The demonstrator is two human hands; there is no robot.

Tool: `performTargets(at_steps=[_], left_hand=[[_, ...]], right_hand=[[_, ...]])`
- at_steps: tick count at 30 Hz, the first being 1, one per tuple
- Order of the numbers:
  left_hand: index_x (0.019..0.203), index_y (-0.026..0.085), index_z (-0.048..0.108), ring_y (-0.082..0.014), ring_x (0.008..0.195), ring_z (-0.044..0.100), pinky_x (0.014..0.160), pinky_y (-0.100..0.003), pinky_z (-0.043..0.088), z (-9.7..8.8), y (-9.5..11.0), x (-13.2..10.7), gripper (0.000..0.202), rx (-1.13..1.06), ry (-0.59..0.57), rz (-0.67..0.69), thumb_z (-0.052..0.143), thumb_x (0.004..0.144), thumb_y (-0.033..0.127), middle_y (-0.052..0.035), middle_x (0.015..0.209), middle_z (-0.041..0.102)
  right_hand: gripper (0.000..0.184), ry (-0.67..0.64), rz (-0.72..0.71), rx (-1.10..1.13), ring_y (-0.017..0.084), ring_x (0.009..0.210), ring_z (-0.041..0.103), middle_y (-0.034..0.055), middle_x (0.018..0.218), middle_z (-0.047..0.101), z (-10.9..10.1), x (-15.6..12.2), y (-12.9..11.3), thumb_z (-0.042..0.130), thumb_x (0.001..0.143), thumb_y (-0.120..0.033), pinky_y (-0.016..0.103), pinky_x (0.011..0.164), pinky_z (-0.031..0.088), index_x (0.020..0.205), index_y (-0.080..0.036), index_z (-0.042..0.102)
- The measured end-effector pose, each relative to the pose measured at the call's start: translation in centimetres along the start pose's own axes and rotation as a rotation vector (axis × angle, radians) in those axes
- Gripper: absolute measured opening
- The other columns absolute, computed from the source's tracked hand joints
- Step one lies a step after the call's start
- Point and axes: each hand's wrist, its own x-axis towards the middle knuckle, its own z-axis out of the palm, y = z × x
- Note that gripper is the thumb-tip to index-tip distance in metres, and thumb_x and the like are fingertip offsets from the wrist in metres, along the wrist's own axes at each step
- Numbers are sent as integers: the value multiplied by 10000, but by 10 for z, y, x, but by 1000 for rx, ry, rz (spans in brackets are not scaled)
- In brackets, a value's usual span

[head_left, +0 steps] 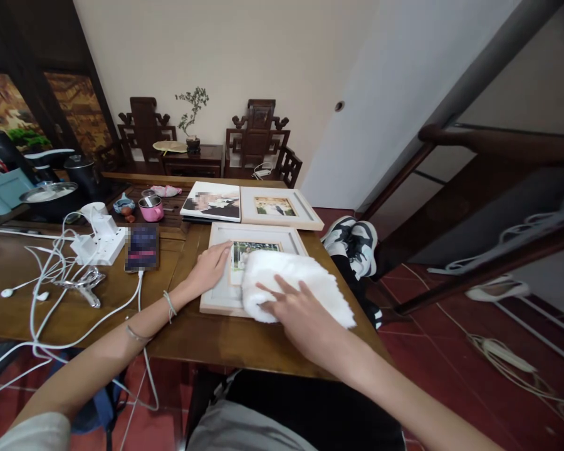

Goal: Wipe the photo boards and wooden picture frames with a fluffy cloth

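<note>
A light-wood picture frame [223, 308] with a wide pale mat and a small photo inside lies flat at the table's front edge. My left hand [212, 266] rests on its left side, fingers stretched out flat and reaching the photo. On the right part of the frame lies a fluffy white cloth [310, 282], covering part of the photo and hanging past the frame's right edge. My right hand [294, 310] presses on the cloth and grips a fold of it, two fingers spread over the top.
Behind lie a second frame [305, 210] and a photo panel [211, 202]. To the left are a phone [141, 247], a power strip [106, 247], tangled white cables [51, 269], a pink cup [151, 210] and a pot [51, 197]. Another person's sneakers [360, 241] show beyond the table's right edge.
</note>
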Motion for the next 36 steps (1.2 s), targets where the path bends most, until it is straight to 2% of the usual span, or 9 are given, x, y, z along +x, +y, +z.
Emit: performTargets(at_steps=[3, 5, 10, 12, 15, 18, 21, 31, 36], left_hand=[[1241, 176, 607, -223, 1248, 558, 1094, -405, 411, 3, -1, 1, 378, 6, 19, -33, 346, 986, 272, -76, 1313, 623], [1217, 172, 617, -219, 1226, 574, 1081, -399, 424, 3, -2, 1, 365, -3, 37, -39, 351, 977, 240, -78, 1284, 641], [1201, 172, 611, -209, 1168, 607, 1050, -384, 453, -1, -3, 2, 355, 4, 8, -2, 344, 972, 221, -83, 1244, 659], [1202, 177, 606, -217, 1200, 583, 1062, -406, 441, -2, -2, 1, 355, 39, -22, 26, 337, 976, 230, -89, 1265, 644], [1218, 163, 594, -238, 1267, 529, 1081, -449, 418, -1, -2, 1, 357, 84, -63, 32, 346, 980, 258, -110, 1311, 609], [1261, 135, 570, -250, 1309, 489, 1096, -470, 400, 0, -1, 1, 381, 100, -87, 12, 358, 974, 271, -136, 1366, 565], [1314, 102, 534, -254, 1360, 432, 1124, -475, 364, 0, 2, 1, 425, 137, -124, -9, 370, 960, 271, -159, 1427, 503], [1430, 139, 413, -254, 1440, 293, 1127, -531, 326, -9, 17, -3, 505, 243, -247, -53, 261, 998, 353, -122, 1533, 362], [1404, 127, 437, -242, 1430, 313, 1151, -485, 304, -6, 8, -2, 480, 242, -229, 20, 263, 1000, 319, -136, 1512, 396]], right_hand=[[738, -63, 49, 1, 418, 1418, 227, 93, 1547, 326, -9, -5, -5, 464, 652, 116, 656, 1070, 310, 1326, -162, 579], [722, -51, -32, 29, 428, 1423, 200, 88, 1559, 299, -9, -1, -22, 498, 675, 89, 661, 1088, 280, 1346, -172, 563], [430, 84, -142, 99, 439, 1435, 131, 97, 1575, 266, 8, 19, -59, 470, 862, -63, 703, 1108, 160, 1231, -176, 660], [448, 100, -147, 115, 428, 1432, 167, 107, 1562, 296, 12, 18, -53, 468, 834, -31, 688, 1116, 164, 1209, -166, 672], [584, 74, -134, 122, 382, 1423, 242, 90, 1528, 366, 11, 1, -23, 448, 710, 72, 644, 1125, 216, 1185, -171, 686], [637, 46, -32, 100, 341, 1404, 313, 80, 1473, 454, 11, -24, 12, 407, 643, 113, 593, 1124, 267, 1114, -177, 723], [616, 48, 49, 60, 342, 1395, 332, 92, 1460, 466, 13, -40, 31, 403, 635, 111, 582, 1108, 302, 1068, -168, 739], [589, 137, -185, 80, 364, 1428, 243, 75, 1509, 403, 7, -4, -12, 425, 669, 87, 610, 1135, 230, 1115, -157, 721], [615, 159, -93, 82, 339, 1416, 285, 62, 1489, 429, 30, -30, 12, 402, 622, 93, 596, 1143, 242, 1053, -185, 740]])
